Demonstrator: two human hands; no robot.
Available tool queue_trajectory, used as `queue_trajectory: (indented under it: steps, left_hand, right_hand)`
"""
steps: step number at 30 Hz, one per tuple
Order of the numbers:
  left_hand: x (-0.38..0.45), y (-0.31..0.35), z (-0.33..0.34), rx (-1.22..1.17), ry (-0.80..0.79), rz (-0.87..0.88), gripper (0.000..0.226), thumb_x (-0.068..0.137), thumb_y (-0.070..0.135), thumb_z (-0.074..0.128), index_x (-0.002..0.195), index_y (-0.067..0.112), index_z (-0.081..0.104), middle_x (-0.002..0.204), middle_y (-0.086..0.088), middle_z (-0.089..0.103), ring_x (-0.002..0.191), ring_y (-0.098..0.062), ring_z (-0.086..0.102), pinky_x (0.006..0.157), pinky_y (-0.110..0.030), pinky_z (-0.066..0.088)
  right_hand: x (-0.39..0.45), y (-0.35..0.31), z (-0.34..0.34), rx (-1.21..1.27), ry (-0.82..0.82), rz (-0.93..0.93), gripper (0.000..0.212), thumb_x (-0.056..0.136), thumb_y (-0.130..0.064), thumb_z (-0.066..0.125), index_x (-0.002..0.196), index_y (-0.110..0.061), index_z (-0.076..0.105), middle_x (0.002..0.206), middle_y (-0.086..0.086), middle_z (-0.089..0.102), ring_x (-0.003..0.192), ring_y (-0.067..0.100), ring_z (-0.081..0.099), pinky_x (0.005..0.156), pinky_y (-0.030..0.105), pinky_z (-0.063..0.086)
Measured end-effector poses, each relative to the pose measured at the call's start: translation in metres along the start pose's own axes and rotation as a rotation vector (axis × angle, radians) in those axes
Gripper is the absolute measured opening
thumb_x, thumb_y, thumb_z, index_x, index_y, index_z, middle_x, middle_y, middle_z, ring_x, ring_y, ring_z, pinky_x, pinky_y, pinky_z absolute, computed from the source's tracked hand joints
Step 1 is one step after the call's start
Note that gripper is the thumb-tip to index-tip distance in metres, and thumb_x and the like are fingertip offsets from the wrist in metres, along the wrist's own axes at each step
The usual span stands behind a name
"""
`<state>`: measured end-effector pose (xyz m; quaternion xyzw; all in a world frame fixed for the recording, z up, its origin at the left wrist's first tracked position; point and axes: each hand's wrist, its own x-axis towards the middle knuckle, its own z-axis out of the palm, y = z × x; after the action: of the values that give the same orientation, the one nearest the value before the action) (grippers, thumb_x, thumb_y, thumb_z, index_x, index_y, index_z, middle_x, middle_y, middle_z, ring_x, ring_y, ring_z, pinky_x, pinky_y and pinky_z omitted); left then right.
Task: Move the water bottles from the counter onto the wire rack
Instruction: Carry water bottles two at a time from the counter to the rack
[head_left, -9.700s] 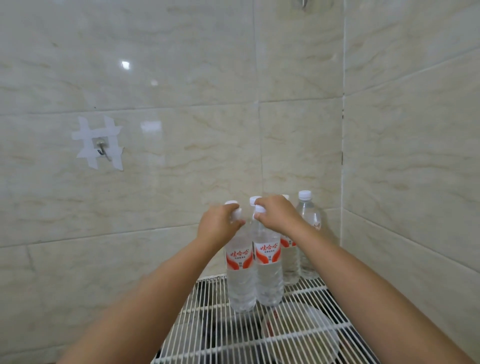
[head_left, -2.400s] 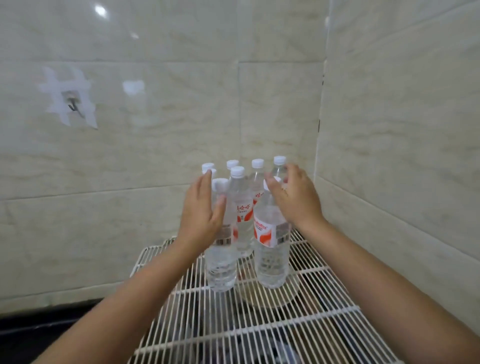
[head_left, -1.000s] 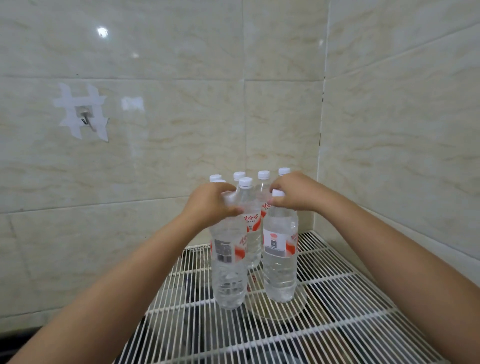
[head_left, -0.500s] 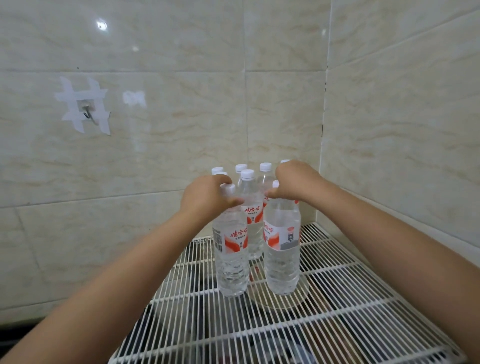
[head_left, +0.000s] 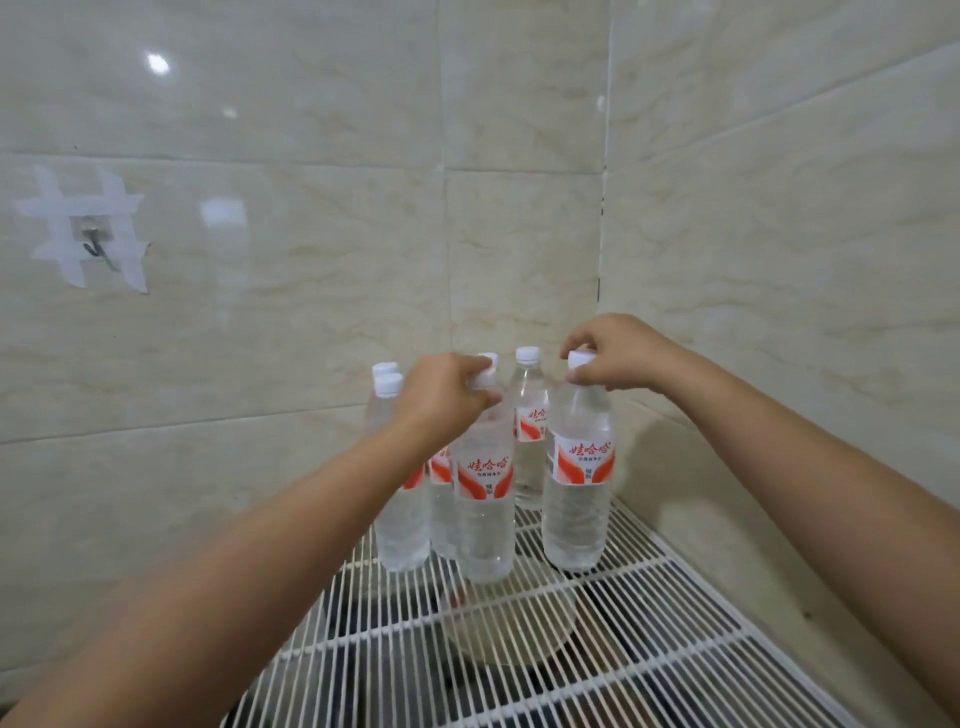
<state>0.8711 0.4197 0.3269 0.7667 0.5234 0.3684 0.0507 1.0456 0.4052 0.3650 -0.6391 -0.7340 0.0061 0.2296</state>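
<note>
Low in the frame a white wire rack (head_left: 649, 670) fills the corner, a round pale dish (head_left: 511, 631) showing under its bars. On it stand clear water bottles with white caps and red-and-white labels carrying Chinese characters. The left hand (head_left: 441, 400) pinches the cap of the front centre bottle (head_left: 483, 509); the right hand (head_left: 615, 358) pinches the cap of the right bottle (head_left: 579, 483). Behind them stand more bottles (head_left: 400, 519), one at the back (head_left: 530, 415). Glossy cream marbled wall tiles (head_left: 311, 260) close the corner. At the upper left, a metal hook (head_left: 96, 244) sits under crossed white tape.
</note>
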Motion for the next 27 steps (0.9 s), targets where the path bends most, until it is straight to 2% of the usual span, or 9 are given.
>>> queue_trajectory:
  steps: [2,5,7,9,11,12,16,19,27]
  left_hand:
    - [0.011,0.01,0.012,0.018,-0.005,0.007,0.044,0.086,0.024,0.061,0.128,0.011,0.053,0.13,-0.009,0.059,0.119,-0.023,0.054,0.097,-0.028,0.042]
    - [0.027,0.023,0.031,0.09,-0.038,0.04,0.033,0.088,0.024,0.058,0.117,0.008,0.061,0.117,-0.014,0.065,0.11,-0.027,0.057,0.088,-0.031,0.044]
    - [0.037,0.026,0.041,0.132,-0.057,0.036,0.032,0.088,0.023,0.058,0.115,0.007,0.061,0.114,-0.014,0.066,0.107,-0.028,0.058,0.088,-0.033,0.045]
    - [0.047,0.025,0.047,0.171,-0.07,0.019,0.033,0.087,0.022,0.059,0.116,0.007,0.06,0.115,-0.013,0.065,0.108,-0.028,0.058,0.089,-0.035,0.045]
    - [0.054,0.022,0.051,0.191,-0.075,-0.005,0.034,0.087,0.02,0.06,0.117,0.006,0.059,0.119,-0.013,0.063,0.111,-0.028,0.056,0.092,-0.035,0.044]
    - [0.056,0.021,0.052,0.197,-0.077,-0.019,0.034,0.087,0.019,0.06,0.118,0.005,0.058,0.121,-0.013,0.062,0.113,-0.028,0.055,0.093,-0.035,0.044]
    - [0.06,0.015,0.056,0.188,-0.044,-0.052,0.034,0.088,0.015,0.057,0.12,0.003,0.056,0.123,-0.014,0.061,0.115,-0.028,0.054,0.094,-0.034,0.043]
    - [0.059,0.011,0.059,0.175,-0.006,-0.07,0.043,0.089,0.018,0.057,0.131,0.009,0.048,0.131,-0.012,0.056,0.121,-0.026,0.05,0.097,-0.032,0.041]
    - [0.052,0.003,0.068,0.214,0.001,-0.016,0.037,0.093,0.022,0.051,0.126,0.007,0.048,0.12,-0.015,0.06,0.111,-0.027,0.055,0.088,-0.034,0.044]
  right_hand:
    - [0.008,0.004,0.0,-0.062,0.016,-0.021,0.034,0.085,-0.014,0.059,0.118,-0.012,0.061,0.128,0.009,0.057,0.115,0.025,0.053,0.082,0.026,0.04]
    - [0.022,0.014,0.006,-0.065,0.01,-0.02,0.034,0.085,-0.014,0.058,0.119,-0.011,0.06,0.131,0.009,0.056,0.12,0.024,0.051,0.09,0.026,0.04]
    - [0.032,0.022,0.011,-0.05,-0.003,-0.013,0.034,0.084,-0.013,0.059,0.118,-0.011,0.061,0.129,0.009,0.057,0.116,0.024,0.053,0.084,0.025,0.04]
    - [0.042,0.029,0.016,0.001,-0.027,0.001,0.034,0.083,-0.009,0.06,0.117,-0.009,0.061,0.124,0.011,0.058,0.101,0.025,0.058,0.074,0.025,0.044]
    - [0.049,0.033,0.021,0.058,-0.052,0.004,0.034,0.083,-0.006,0.06,0.117,-0.006,0.061,0.113,0.012,0.057,0.087,0.023,0.056,0.06,0.021,0.046]
    - [0.052,0.035,0.024,0.071,-0.061,-0.002,0.035,0.082,-0.005,0.061,0.118,-0.005,0.06,0.108,0.011,0.055,0.086,0.023,0.055,0.06,0.02,0.044]
    - [0.062,0.037,0.038,0.069,-0.03,-0.045,0.036,0.083,-0.008,0.06,0.119,-0.008,0.06,0.128,0.013,0.056,0.115,0.027,0.053,0.086,0.028,0.042]
    - [0.066,0.036,0.045,0.091,-0.024,-0.06,0.041,0.085,-0.01,0.059,0.125,-0.008,0.056,0.138,0.013,0.05,0.125,0.026,0.048,0.101,0.031,0.039]
    - [0.064,0.038,0.07,0.038,0.06,-0.087,0.043,0.094,-0.012,0.044,0.136,-0.012,0.041,0.137,0.014,0.047,0.126,0.028,0.043,0.104,0.034,0.036]
